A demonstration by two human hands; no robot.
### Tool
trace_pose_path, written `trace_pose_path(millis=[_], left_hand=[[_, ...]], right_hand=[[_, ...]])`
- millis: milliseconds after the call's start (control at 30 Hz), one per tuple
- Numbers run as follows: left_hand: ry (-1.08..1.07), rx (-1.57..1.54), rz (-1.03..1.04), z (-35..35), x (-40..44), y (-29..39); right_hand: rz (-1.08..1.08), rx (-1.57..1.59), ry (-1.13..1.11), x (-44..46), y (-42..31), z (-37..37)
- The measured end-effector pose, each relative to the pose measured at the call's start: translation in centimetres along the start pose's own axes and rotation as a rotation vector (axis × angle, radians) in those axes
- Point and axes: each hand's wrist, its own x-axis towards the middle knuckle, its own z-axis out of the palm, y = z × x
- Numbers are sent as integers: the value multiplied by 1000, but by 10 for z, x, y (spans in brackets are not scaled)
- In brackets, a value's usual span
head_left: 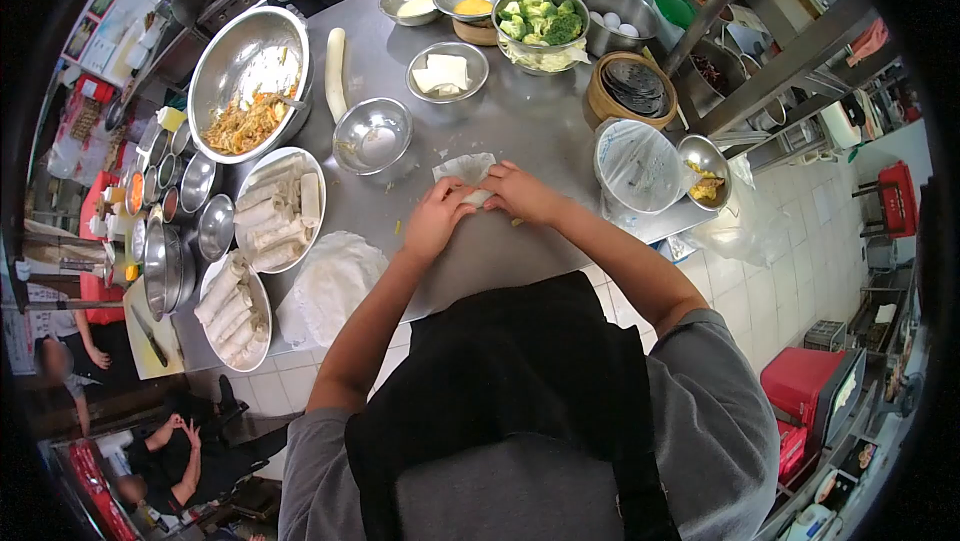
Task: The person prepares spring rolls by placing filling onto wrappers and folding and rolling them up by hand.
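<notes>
Thin white wrapper (464,165), partly rolled, pinched by curled fingers of left hand (434,216) and right hand (523,194) on near side of smooth steel tabletop (550,113). Tear judged possible if papery sheet is pulled too tight; lopsided roll, if pressed unevenly. Inside of wrapper hidden by fingers. At left, soft, crumpled wrapper stack (335,286) seen beside pale, cylindrical rolls (272,221) heaped on oval plates (263,326); farther off, stringy filling (242,128) held in round, shiny bowl (226,59).

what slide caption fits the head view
Left hand and right hand work a wrapper on a steel table, near plated spring rolls.
</notes>
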Motion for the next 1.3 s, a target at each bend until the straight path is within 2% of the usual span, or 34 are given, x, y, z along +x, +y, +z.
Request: trace_pose_path(millis=[67, 167, 300, 400, 500, 667, 767, 867, 1000, 1067, 1200, 1300], left_hand=[[50, 174, 61, 3, -2, 5], [73, 234, 117, 3, -5, 10], [37, 157, 109, 8, -3, -1], [3, 89, 104, 4, 1, -6], [-29, 42, 95, 3, 4, -8], [-135, -52, 23, -2, 8, -10], [-81, 59, 38, -1, 8, -10], [71, 303, 169, -8, 8, 17], [61, 208, 86, 3, 7, 14], [45, 173, 70, 10, 8, 5], [39, 179, 103, 13, 9, -3], [22, 193, 105, 13, 10, -3]], right_hand=[[-15, 14, -26, 4, 11, 7], [10, 74, -42, 6, 13, 4], [34, 137, -70, 7, 13, -1], [1, 89, 96, -1, 3, 1], [6, -129, 55, -8, -13, -3], [13, -179, 151, -12, -18, 7], [-5, -203, 182, -11, -10, 16], [-3, -206, 182, -9, -6, 19], [-25, -220, 181, -6, -2, 20], [17, -110, 197, -8, -7, 15], [91, 3, 262, -11, -10, 16], [94, -51, 249, -11, -8, 19]])
